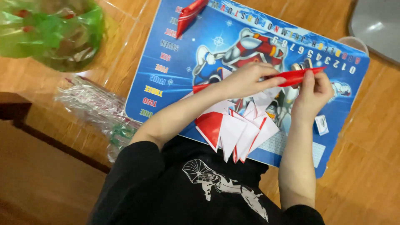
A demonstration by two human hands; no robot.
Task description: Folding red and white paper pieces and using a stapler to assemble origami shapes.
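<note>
I see my left hand [246, 81] and right hand [310, 93] together holding a long red paper strip [298, 76] just above the blue printed play mat [233, 54]. My left hand is closed narrowly over the strip's middle, fingers curled on top; my right hand pinches the strip near its far end between thumb and fingertips. The strip lies nearly level, tilted slightly upward toward the right.

Below my hands, a fan of red and white folded paper triangles [237, 129] rests on the near edge of the mat, some overlapping. A second rolled red paper piece [189, 14] lies on the mat's far corner, well apart. A small white card [321, 124] sits just beside my right wrist.

Left of the mat on the wooden floor [366, 137] lie a clear plastic packet [93, 104] and a green plastic bag [52, 31] (its contents are too blurred to tell).
</note>
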